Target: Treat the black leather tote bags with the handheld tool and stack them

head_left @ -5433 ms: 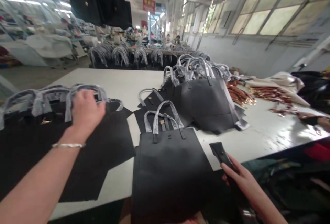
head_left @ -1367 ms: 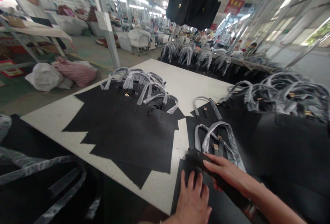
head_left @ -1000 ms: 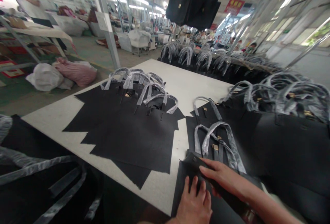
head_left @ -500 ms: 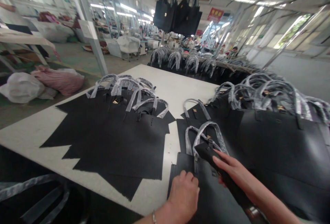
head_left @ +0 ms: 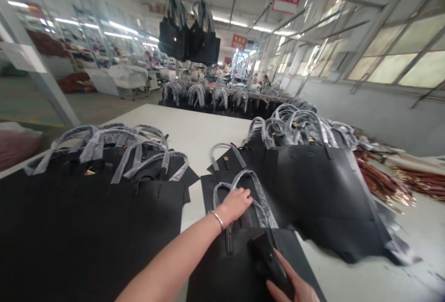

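A black bag panel (head_left: 243, 269) with plastic-wrapped handles (head_left: 259, 191) lies in front of me on the white table. My left hand (head_left: 236, 205), with a bracelet at the wrist, reaches over the handles, its fingers curled at the bag's top; what they grip is hidden. Lower down, my right hand (head_left: 295, 283) is wrapped round a dark handheld tool (head_left: 273, 265), held over the front of the bag. The tool's lower end leaves the frame.
Black bags (head_left: 97, 218) are stacked at the left, and another pile (head_left: 313, 191) lies at the right. Brown straps (head_left: 382, 181) lie beyond it. Two black bags (head_left: 189, 38) hang overhead. A metal post (head_left: 45, 75) stands at the left.
The view has turned to the right. My left hand has moved forward onto the handles, while my right hand has drawn back toward me with the tool.
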Available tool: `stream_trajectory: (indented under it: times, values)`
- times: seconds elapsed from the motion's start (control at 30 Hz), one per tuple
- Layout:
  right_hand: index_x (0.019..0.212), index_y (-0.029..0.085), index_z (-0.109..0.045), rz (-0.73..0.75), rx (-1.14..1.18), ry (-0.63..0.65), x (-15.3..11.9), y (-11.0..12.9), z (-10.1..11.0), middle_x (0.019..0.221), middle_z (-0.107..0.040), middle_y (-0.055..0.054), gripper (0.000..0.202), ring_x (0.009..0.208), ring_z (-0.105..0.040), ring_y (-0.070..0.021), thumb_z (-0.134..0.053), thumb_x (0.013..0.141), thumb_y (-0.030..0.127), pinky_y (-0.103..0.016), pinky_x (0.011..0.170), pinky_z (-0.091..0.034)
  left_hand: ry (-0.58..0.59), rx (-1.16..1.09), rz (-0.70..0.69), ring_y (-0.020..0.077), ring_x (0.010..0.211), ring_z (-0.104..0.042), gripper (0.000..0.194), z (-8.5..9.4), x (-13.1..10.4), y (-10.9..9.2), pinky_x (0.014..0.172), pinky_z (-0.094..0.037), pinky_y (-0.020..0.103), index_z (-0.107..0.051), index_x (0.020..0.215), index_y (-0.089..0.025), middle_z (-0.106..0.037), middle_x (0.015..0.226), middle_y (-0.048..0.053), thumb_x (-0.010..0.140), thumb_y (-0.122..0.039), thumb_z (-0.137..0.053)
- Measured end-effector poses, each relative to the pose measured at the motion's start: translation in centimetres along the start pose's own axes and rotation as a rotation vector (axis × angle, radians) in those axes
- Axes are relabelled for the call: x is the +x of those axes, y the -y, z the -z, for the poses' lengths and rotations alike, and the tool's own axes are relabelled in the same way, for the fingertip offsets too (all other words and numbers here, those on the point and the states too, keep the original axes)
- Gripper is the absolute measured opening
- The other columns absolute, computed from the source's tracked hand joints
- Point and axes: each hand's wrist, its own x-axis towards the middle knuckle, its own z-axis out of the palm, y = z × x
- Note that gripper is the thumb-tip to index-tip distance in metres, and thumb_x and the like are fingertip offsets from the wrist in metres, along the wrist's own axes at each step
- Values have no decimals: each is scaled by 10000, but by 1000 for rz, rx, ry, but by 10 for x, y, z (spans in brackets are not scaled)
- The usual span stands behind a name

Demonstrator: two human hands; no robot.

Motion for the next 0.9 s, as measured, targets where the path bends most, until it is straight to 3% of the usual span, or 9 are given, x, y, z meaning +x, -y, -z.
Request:
stream_trajectory:
  times: [0.1,0.23,0.4,0.5,0.57,0.63,0.77,0.83,0.9]
  values:
    - [1428,150,-451,-6,6,4,1,3,-1,1287,-643,-54,699,1256,-539,-267,-538,790,421,-313,1025,-461,69,19,-126,242,982,-564,122,4,13,16,826,-489,358,-609,922,-179,-595,1033,95,825,-105,-608]
    - [1447,104,-406,-28,-1,-4,0,7,1,1265,-656,-107,693,1231,-561,-286,-503,823,390,-342,1008,-465,168,33,-289,199,970,-574,144,21,23,28,867,-466,317,-599,866,-208,-631,997,49,809,-75,-603]
    - [1435,146,-428,-56,-5,-43,-4,11,4,1165,-712,-117,632,1130,-637,-312,-513,850,368,-352,899,-513,244,47,-457,218,1219,-469,230,55,21,20,1113,-267,369,-594,776,-222,-666,1002,38,683,-20,-651]
    - [1403,200,-476,-84,-2,-83,-6,16,7,1058,-752,-90,583,969,-714,-298,-547,848,364,-311,767,-537,262,98,-470,234,1098,-562,187,72,4,7,1138,-218,413,-605,812,-208,-678,936,61,705,-62,-649]
    - [1393,219,-487,-92,-4,-93,-8,19,9,962,-770,-73,569,820,-744,-273,-565,847,360,-289,699,-530,270,79,-335,236,910,-630,91,77,-15,-3,1088,-298,443,-606,826,-191,-676,833,67,755,-153,-650]
    - [1401,214,-475,-94,-14,-85,-9,22,9,898,-771,-64,575,707,-743,-245,-568,850,347,-277,670,-521,274,-58,-76,230,782,-642,77,73,-38,-15,948,-434,426,-596,802,-183,-659,748,60,800,-256,-619]
    - [1424,172,-439,-82,8,-62,-11,26,8,733,-746,-34,592,545,-705,-201,-542,865,340,-268,625,-515,331,-769,517,157,538,-584,217,41,-87,-47,569,-492,293,-530,848,-176,-622,664,23,875,-382,-467]
    - [1425,151,-433,-64,71,-49,-13,27,9,633,-709,-7,608,491,-677,-186,-541,865,365,-257,580,-511,235,-1139,685,134,516,-563,298,20,-107,-64,493,-455,254,-492,872,-171,-639,727,39,862,-468,-470]
    - [1420,128,-431,-53,140,-25,-17,27,12,529,-650,22,629,452,-649,-178,-544,860,393,-243,518,-499,51,-1370,750,126,560,-570,402,2,-121,-80,487,-430,234,-490,844,-160,-657,808,78,810,-558,-530]
